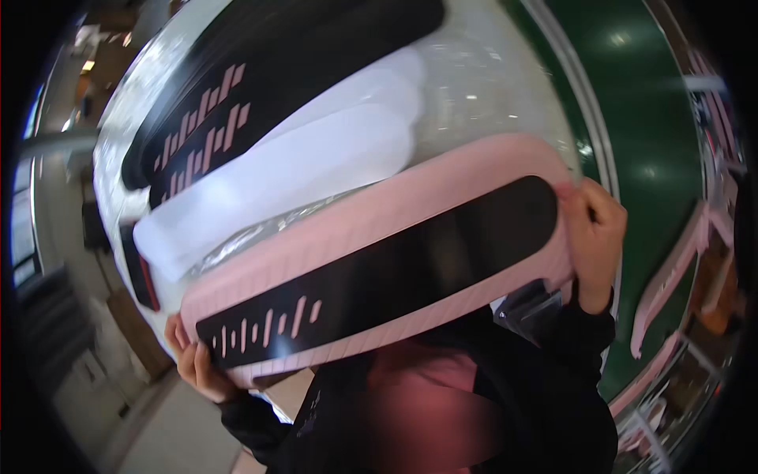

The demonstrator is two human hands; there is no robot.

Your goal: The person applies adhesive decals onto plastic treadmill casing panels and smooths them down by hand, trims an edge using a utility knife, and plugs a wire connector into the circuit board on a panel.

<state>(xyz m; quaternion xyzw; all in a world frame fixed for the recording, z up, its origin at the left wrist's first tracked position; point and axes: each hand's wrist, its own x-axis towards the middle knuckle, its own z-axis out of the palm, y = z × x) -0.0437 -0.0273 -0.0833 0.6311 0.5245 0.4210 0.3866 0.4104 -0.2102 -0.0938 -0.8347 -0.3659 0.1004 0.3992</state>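
A long pink plastic housing is held up at a tilt before my body, gripped at its two ends. Set in its face is a glossy black panel with a row of slot-like bars near the left end. The fingers of my left hand are closed round the lower left end. My right hand closes on the upper right end, its thumb side against the rim. Behind the housing, white sheets lie on a plastic-wrapped surface.
Black panels with similar bars lie overlapped beyond the white sheets. A green conveyor belt with a metal rail runs along the right. More pink parts rest at its far edge. A dark object with a red edge sits at the left.
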